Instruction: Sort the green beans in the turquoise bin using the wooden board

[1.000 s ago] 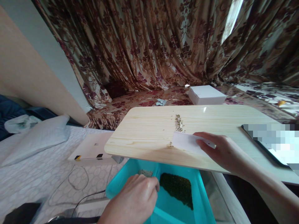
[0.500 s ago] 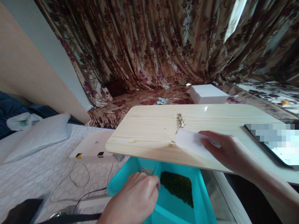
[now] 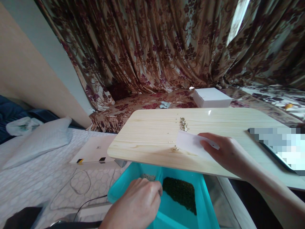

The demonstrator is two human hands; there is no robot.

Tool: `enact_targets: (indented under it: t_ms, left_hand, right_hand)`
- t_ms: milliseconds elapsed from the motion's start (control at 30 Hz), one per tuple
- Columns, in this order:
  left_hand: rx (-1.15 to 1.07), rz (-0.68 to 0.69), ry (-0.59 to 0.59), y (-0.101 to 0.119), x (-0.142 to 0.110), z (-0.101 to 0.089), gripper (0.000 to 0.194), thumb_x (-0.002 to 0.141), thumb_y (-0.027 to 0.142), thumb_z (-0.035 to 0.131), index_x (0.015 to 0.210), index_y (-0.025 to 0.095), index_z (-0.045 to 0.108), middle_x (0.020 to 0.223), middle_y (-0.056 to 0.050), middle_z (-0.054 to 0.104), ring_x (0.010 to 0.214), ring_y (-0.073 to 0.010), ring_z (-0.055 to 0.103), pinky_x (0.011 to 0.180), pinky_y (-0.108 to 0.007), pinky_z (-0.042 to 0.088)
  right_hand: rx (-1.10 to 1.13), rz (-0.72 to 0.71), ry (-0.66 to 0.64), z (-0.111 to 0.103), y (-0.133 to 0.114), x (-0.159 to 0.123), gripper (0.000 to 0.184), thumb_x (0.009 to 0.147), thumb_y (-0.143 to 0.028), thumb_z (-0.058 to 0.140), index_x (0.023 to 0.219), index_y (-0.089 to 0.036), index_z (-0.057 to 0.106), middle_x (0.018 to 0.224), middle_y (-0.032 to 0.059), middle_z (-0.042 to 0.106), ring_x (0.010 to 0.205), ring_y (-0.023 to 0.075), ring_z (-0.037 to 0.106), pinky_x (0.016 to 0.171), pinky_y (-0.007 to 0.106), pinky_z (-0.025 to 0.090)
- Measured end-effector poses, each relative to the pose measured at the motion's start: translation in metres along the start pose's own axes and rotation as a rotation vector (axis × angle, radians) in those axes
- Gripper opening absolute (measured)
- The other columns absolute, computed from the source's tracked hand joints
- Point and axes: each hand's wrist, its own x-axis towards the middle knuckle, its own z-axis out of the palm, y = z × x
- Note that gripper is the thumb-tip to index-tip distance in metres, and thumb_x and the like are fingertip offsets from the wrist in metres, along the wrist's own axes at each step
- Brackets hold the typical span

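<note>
My right hand (image 3: 220, 148) pinches a thin white card (image 3: 190, 143) between thumb and fingers, tilted over the pale wooden tabletop (image 3: 143, 130). At the card's far left corner lies a small strip of greenish-brown grains (image 3: 183, 123), with a few more beside its near left corner. Below the table's front edge is a teal divided bin (image 3: 207, 197). A heap of dark green grains (image 3: 179, 194) fills part of its right compartment, and pale specked bits (image 3: 149, 177) lie in the left one. My left hand (image 3: 140, 202) is closed on the bin's divider, fingertips hidden.
A tablet-like device (image 3: 274, 152), its screen blurred, lies on the table's right side. Behind the table are a white box (image 3: 212, 97) and a patterned curtain (image 3: 154, 47). To the left are a bed with a pillow (image 3: 40, 141), a flat white box (image 3: 95, 149) and cables.
The white card has shifted slightly toward the table's far side and covers the near end of the grain strip. My left hand stays at the bin. The view sways a little.
</note>
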Motion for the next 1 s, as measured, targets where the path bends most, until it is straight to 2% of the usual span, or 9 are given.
enact_targets:
  t_ms: [133, 467, 667, 800, 1000]
  left_hand:
    - [0.008, 0.0, 0.001, 0.0, 0.0, 0.0, 0.039, 0.098, 0.019, 0.032, 0.101, 0.021, 0.071, 0.101, -0.009, 0.074, 0.104, -0.0289, 0.065, 0.093, -0.04, 0.045]
    - [-0.012, 0.001, 0.009, -0.002, -0.001, 0.001, 0.04, 0.098, 0.021, 0.031, 0.101, 0.022, 0.071, 0.101, -0.009, 0.073, 0.104, -0.0291, 0.065, 0.094, -0.041, 0.046]
    - [-0.02, -0.006, 0.007, -0.001, -0.001, 0.0, 0.039, 0.098, 0.022, 0.032, 0.1, 0.022, 0.071, 0.1, -0.009, 0.073, 0.104, -0.0286, 0.065, 0.093, -0.04, 0.046]
    - [-0.03, -0.004, 0.025, -0.001, -0.002, 0.0, 0.04, 0.098, 0.021, 0.031, 0.1, 0.022, 0.071, 0.1, -0.009, 0.073, 0.104, -0.0283, 0.064, 0.094, -0.04, 0.045]
    - [-0.02, 0.011, 0.034, -0.001, -0.001, 0.0, 0.039, 0.098, 0.021, 0.033, 0.099, 0.022, 0.072, 0.098, -0.008, 0.074, 0.102, -0.0283, 0.065, 0.092, -0.039, 0.046]
  right_hand:
    - [-0.007, -0.012, 0.024, 0.003, 0.003, 0.002, 0.043, 0.09, -0.034, 0.044, 0.103, -0.018, 0.081, 0.075, 0.0071, 0.081, 0.059, 0.0244, 0.074, 0.057, 0.032, 0.051]
    - [0.029, -0.03, 0.008, 0.001, -0.002, -0.005, 0.04, 0.091, -0.033, 0.045, 0.103, -0.019, 0.081, 0.084, 0.0064, 0.084, 0.052, 0.0201, 0.07, 0.054, 0.03, 0.051]
    - [0.038, -0.08, 0.013, -0.002, -0.002, -0.013, 0.034, 0.092, -0.029, 0.048, 0.099, -0.021, 0.08, 0.073, 0.003, 0.081, 0.05, 0.0173, 0.069, 0.053, 0.027, 0.051]
    - [0.045, -0.093, 0.014, -0.003, -0.005, -0.015, 0.034, 0.092, -0.03, 0.048, 0.101, -0.022, 0.08, 0.084, 0.0042, 0.084, 0.052, 0.0174, 0.07, 0.056, 0.028, 0.054]
    - [0.062, -0.115, 0.002, -0.001, -0.007, -0.013, 0.034, 0.093, -0.028, 0.048, 0.1, -0.023, 0.08, 0.086, 0.0045, 0.084, 0.056, 0.0184, 0.072, 0.057, 0.028, 0.056]
